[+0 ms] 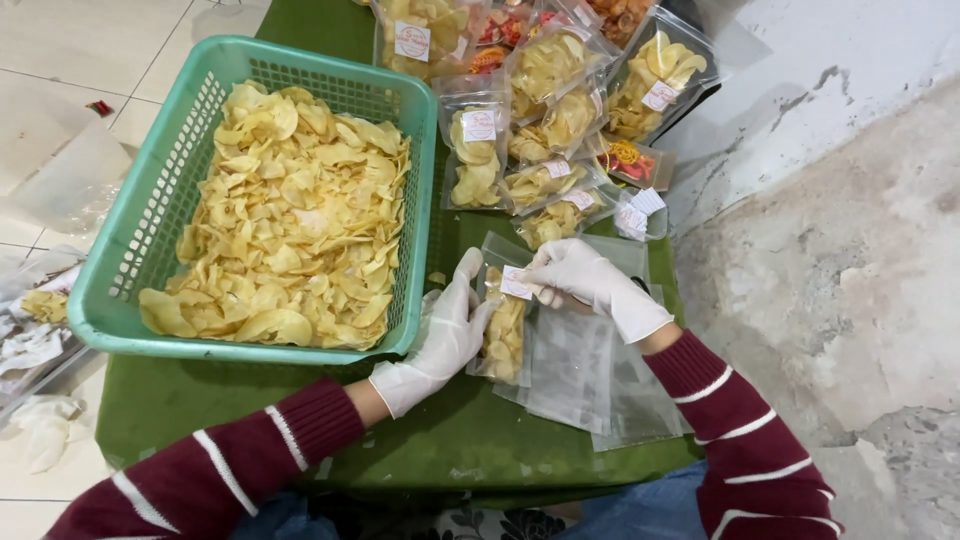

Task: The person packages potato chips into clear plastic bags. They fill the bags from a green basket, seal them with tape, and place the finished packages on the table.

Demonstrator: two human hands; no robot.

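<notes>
My left hand (445,335), in a white glove, holds the left side of a small clear bag of yellow chips (503,338) that lies on the green cloth (440,440). My right hand (585,280), also gloved, grips the bag's top edge beside its white label (515,283). Under and to the right of the bag lies a stack of empty clear bags (580,375). A teal plastic basket (120,270) heaped with loose yellow chips (290,220) stands just left of my left hand.
Several filled and labelled chip bags (545,120) are piled at the far side of the cloth. A grey concrete surface (830,250) lies to the right. White tiled floor (70,60) and crumpled plastic (40,340) are at the left.
</notes>
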